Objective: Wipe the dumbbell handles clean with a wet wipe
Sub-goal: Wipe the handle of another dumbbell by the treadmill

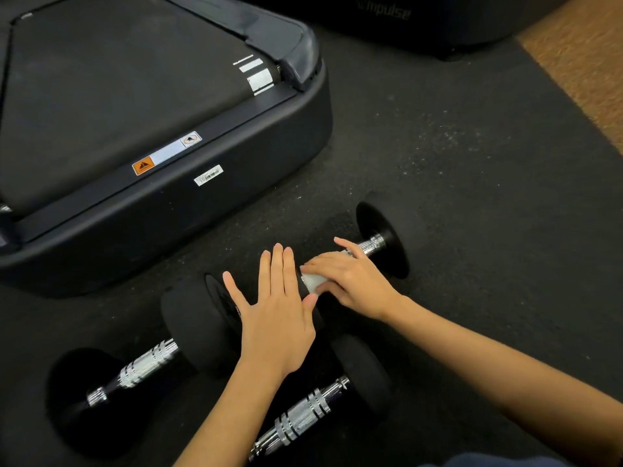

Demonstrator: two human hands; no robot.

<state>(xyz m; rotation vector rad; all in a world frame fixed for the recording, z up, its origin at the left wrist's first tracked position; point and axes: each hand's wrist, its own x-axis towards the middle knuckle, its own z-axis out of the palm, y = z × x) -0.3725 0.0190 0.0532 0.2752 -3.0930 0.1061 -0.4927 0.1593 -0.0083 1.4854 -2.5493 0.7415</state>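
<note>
White wet wipe (313, 281) is being pinched by the right hand (354, 284) around the far dumbbell's handle (369, 246); that handle is running up-right, away from the grip. The left hand (274, 311) is lying flat, fingers straight, on the near weight.

Left hand (274, 310) lies flat, fingers straight; right hand (350, 281) curls, gripping.

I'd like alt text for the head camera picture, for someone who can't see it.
A person's right hand wraps a white wet wipe around the chrome handle of a black dumbbell on dark gym flooring, while the left hand lies flat on its near weight. Two more dumbbells lie nearer, beside a treadmill base.
</note>
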